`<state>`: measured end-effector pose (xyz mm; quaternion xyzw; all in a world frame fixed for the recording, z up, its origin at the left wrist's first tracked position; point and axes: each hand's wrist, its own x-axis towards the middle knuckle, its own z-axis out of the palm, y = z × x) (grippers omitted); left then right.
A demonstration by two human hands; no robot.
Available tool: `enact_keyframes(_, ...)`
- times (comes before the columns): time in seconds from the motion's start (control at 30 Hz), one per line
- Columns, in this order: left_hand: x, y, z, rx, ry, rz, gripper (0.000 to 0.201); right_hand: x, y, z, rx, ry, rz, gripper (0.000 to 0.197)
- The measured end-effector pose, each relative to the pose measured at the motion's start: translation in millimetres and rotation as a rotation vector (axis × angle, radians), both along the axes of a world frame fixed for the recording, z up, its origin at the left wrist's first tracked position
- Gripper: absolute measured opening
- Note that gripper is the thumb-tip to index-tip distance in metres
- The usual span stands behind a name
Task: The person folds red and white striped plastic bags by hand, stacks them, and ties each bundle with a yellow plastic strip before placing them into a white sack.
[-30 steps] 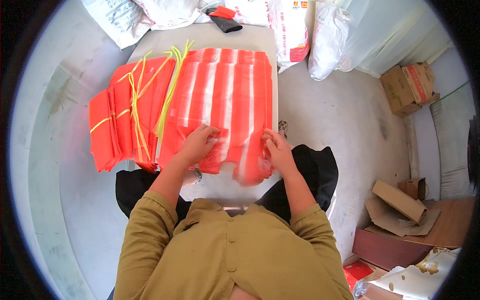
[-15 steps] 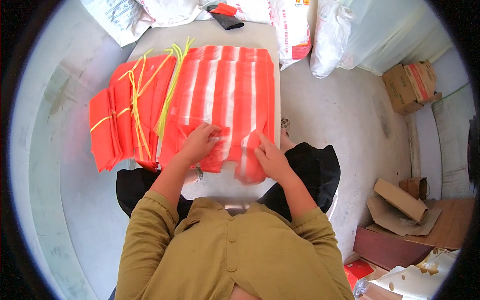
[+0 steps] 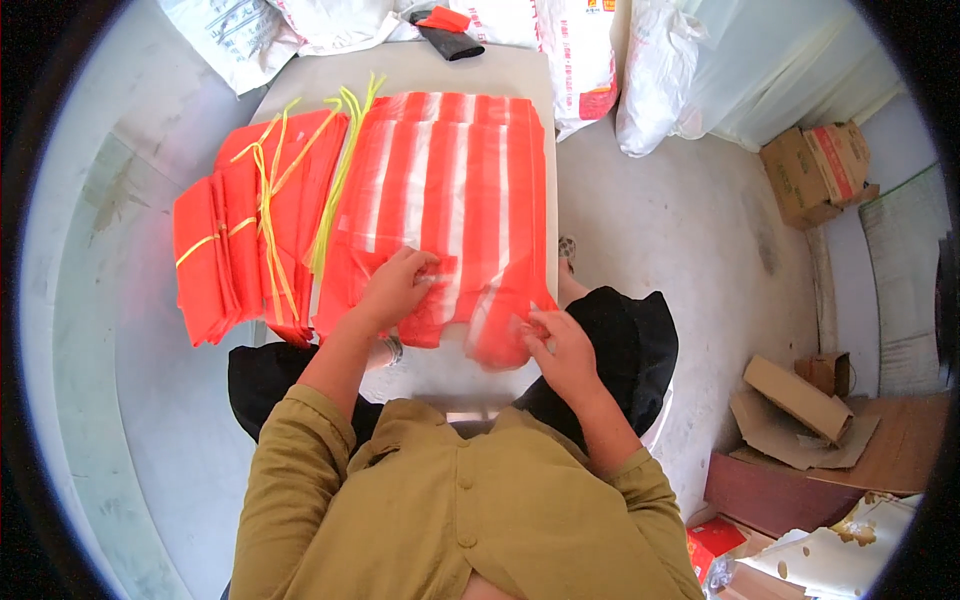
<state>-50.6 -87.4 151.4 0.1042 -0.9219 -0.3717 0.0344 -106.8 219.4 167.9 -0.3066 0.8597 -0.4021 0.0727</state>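
Left of frame: folded red bundles (image 3: 208, 265), bound with thin yellow ties (image 3: 218, 236), lie side by side; no change noted there. Just right of them, a loose bunch of yellow strips (image 3: 335, 195) runs along the side of the red-and-white striped plastic stack (image 3: 430, 185).

Centre: the stack lies on the pale table (image 3: 515, 75), its near edge overhanging, with flaps hanging unevenly. Left hand (image 3: 398, 285) rests on its near left part, fingers curled; position unchanged over the last second. Whether it pinches a layer or only presses: cannot tell.

Right of centre: right hand (image 3: 562, 345) is the part that changed. Half a second ago it lay farther in over the plastic; now it is back toward the right and lower, fingertips at the stack's near right corner. The corner there now spreads outward in a point. Thumb and forefinger are near the film, but whether they grasp it cannot be told. Judgement: the near right flap (image 3: 497, 345) is being worked while the left hand steadies the stack; the layers there do not yet lie flat.

Far right: a cardboard box (image 3: 815, 175), well apart from the hands.
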Motion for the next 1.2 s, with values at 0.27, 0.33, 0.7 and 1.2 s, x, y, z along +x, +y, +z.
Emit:
enact_keyframes(0.27, 3.6, 2.0, -1.9, 0.002, 0.03, -0.015, 0.029, 1.3, -14.9, 1.7, 0.257, -0.055, -0.017, 0.024)
enact_keyframes(0.33, 4.1, 3.2, 0.8, 0.019, 0.039, -0.016, 0.029, 3.5, -10.5, -2.2, 0.106, 0.23, 0.064, 0.02)
enact_keyframes(0.7, 2.6, 0.9, -1.9, 0.01, 0.072, -0.023, 0.03, 2.0, -0.3, 2.6, 0.008, -0.026, 0.267, 0.018)
enact_keyframes(1.2, 4.9, 2.1, 2.0, 0.025, 0.052, -0.017, 0.029, -68.4, -56.1, -39.5, -0.445, -0.613, -0.109, 0.047)
